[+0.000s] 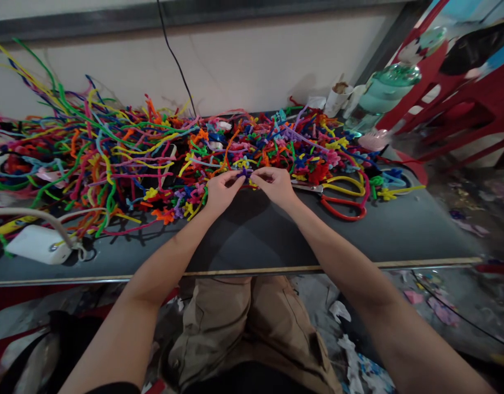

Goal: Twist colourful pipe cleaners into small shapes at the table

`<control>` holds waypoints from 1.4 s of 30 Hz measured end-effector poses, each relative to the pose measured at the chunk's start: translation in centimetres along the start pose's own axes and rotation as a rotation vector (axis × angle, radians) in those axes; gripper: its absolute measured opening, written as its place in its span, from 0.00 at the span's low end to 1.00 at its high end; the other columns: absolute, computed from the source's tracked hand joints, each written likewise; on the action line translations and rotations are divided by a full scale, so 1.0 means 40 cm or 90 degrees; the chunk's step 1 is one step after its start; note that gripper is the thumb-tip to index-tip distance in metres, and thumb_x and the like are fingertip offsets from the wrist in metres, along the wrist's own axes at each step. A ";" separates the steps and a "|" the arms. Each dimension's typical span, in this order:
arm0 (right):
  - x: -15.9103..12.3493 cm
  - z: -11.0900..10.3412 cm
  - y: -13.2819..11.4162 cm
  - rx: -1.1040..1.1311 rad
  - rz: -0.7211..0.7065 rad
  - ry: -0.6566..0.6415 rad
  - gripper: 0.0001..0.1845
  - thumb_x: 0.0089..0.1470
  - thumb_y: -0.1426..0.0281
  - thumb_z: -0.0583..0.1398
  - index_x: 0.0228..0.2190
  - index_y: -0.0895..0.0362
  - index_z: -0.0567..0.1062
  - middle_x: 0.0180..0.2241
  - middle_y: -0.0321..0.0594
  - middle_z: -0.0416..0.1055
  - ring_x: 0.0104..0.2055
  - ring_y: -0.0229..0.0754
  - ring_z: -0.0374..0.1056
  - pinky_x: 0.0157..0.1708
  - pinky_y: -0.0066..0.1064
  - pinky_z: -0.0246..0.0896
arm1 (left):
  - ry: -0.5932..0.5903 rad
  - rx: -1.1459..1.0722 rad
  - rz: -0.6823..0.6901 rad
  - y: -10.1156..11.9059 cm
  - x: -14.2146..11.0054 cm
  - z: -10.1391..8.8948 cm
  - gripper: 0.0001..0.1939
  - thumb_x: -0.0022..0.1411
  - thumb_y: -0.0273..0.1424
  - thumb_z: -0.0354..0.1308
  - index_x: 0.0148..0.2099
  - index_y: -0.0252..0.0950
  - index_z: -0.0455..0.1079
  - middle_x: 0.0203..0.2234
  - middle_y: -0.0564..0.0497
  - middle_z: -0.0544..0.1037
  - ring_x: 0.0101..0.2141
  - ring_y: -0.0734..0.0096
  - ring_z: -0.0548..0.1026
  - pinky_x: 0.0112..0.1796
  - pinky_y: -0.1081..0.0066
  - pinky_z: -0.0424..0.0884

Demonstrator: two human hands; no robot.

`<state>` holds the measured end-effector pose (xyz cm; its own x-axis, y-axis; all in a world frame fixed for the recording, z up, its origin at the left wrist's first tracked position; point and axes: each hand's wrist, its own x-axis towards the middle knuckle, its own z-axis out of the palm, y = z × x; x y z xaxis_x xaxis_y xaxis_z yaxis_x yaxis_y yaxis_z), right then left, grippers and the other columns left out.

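Note:
My left hand (224,190) and my right hand (274,185) meet above the dark table, fingertips pinched on a small purple pipe-cleaner flower (245,173) between them. Its finer shape is partly covered by the fingers. Just behind the hands spreads a heap of coloured pipe cleaners (260,148), bent flowers and loose stems mixed together. To the right of my right hand lie scissors (342,202) with one yellow and one red handle loop, their blades pointing toward that hand. Several finished-looking small flowers (180,202) lie left of my left hand.
A white power adapter (40,244) with a cable sits at the front left. Long pipe cleaners (63,104) stick up at the back left. A green-lidded clear bottle (383,96) and a paper cup (337,98) stand at the back right. Red chairs (461,104) are beyond the table.

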<state>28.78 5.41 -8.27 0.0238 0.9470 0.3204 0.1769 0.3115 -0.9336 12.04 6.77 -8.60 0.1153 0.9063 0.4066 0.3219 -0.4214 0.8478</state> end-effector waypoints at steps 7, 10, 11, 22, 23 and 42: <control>-0.002 0.015 0.006 0.203 0.167 -0.074 0.23 0.40 0.50 0.67 0.27 0.58 0.74 0.19 0.30 0.63 0.17 0.27 0.51 0.13 0.22 0.44 | -0.013 -0.006 -0.001 0.003 -0.006 0.001 0.12 0.57 0.36 0.61 0.39 0.35 0.79 0.30 0.48 0.82 0.31 0.68 0.79 0.34 0.70 0.75; -0.004 0.011 0.002 0.254 0.193 -0.122 0.23 0.41 0.51 0.68 0.26 0.57 0.72 0.20 0.30 0.62 0.18 0.27 0.49 0.13 0.21 0.40 | -0.023 -0.013 0.009 0.008 -0.009 0.003 0.11 0.57 0.35 0.60 0.39 0.34 0.79 0.30 0.48 0.82 0.30 0.67 0.79 0.33 0.70 0.75; -0.005 0.010 0.000 0.269 0.205 -0.135 0.22 0.42 0.52 0.68 0.26 0.57 0.71 0.21 0.30 0.63 0.18 0.27 0.49 0.13 0.20 0.40 | -0.025 -0.011 0.016 0.010 -0.010 0.003 0.11 0.57 0.35 0.60 0.39 0.35 0.79 0.30 0.48 0.82 0.30 0.67 0.79 0.34 0.69 0.75; -0.006 0.012 -0.003 0.303 0.241 -0.095 0.22 0.39 0.52 0.69 0.25 0.57 0.72 0.21 0.30 0.65 0.18 0.26 0.48 0.14 0.21 0.42 | -0.005 -0.035 -0.009 0.017 -0.016 0.013 0.09 0.57 0.35 0.60 0.35 0.34 0.75 0.28 0.48 0.80 0.29 0.70 0.78 0.33 0.70 0.74; -0.005 0.014 -0.003 0.299 0.236 -0.076 0.22 0.40 0.51 0.68 0.26 0.57 0.73 0.21 0.30 0.64 0.18 0.26 0.48 0.13 0.21 0.42 | 0.000 -0.064 -0.034 0.012 -0.014 0.016 0.09 0.57 0.35 0.60 0.36 0.34 0.74 0.27 0.49 0.79 0.28 0.70 0.77 0.32 0.71 0.74; 0.003 0.023 0.013 0.153 0.104 0.003 0.23 0.42 0.50 0.66 0.31 0.56 0.78 0.24 0.35 0.70 0.26 0.35 0.65 0.20 0.25 0.56 | -0.028 -0.213 -0.176 0.014 -0.002 0.024 0.18 0.56 0.45 0.61 0.26 0.37 0.64 0.16 0.56 0.69 0.17 0.80 0.63 0.20 0.75 0.60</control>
<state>27.99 5.76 -8.85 0.0367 0.9859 0.1632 -0.0677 0.1654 -0.9839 13.11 6.48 -8.48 0.1090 0.9842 0.1395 0.0255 -0.1431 0.9894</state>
